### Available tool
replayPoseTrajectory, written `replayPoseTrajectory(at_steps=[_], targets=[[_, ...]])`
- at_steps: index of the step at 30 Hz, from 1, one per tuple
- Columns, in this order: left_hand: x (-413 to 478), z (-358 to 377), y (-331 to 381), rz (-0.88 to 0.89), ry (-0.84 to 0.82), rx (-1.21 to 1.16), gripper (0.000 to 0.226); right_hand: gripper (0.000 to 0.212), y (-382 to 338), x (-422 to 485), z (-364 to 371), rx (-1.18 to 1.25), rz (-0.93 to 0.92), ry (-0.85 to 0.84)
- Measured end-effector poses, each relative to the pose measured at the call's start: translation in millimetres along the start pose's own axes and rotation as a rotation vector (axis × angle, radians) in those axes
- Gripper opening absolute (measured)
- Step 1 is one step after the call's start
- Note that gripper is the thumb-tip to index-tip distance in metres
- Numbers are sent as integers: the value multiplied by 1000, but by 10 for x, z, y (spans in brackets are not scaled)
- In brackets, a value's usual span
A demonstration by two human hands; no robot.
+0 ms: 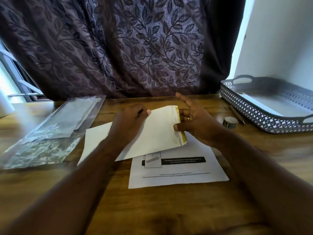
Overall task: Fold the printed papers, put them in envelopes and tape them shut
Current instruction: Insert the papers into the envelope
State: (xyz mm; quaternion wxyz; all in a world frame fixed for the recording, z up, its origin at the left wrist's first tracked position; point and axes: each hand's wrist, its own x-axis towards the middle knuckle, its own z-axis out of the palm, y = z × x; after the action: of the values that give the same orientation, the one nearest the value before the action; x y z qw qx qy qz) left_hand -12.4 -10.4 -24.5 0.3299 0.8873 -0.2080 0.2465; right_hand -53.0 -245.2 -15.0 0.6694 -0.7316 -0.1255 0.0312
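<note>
Wooden counter [169, 209]. At left lies a clear plastic bag [50, 133], its contents blurred. At centre a printed sheet [177, 177] lies flat, text upward. At right a small roll of tape [230, 122] sits beside a pencil [237, 114], which lies between it and a grey perforated tray [252, 114].

Bare: left forearm [84, 167], right forearm [245, 158]; right hand [194, 122] wears ring [188, 118], probably gold.
</note>
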Motion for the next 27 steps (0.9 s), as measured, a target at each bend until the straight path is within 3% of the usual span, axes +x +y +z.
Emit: replayPoseTrajectory(at_steps=[6, 11, 16, 21, 27], targets=[[12, -13, -11, 0, -17, -72, 30, 101, 53, 27, 30, -28, -53, 57], [-12, 10, 59, -5, -55, -99, 32, 74, 43, 13, 88, -334, -182, 212], [-48, 40, 146, 53, -99, -7, 31, 51, 15, -18, 94, -727, -341, 507], [-72, 20, 197, 93, -88, 72, 27, 63, -27, -23, 60, -726, -279, 637], [-78, 16, 266, 74, -107, 133, 24, 63, -66, -47, 81, -776, -206, 725]])
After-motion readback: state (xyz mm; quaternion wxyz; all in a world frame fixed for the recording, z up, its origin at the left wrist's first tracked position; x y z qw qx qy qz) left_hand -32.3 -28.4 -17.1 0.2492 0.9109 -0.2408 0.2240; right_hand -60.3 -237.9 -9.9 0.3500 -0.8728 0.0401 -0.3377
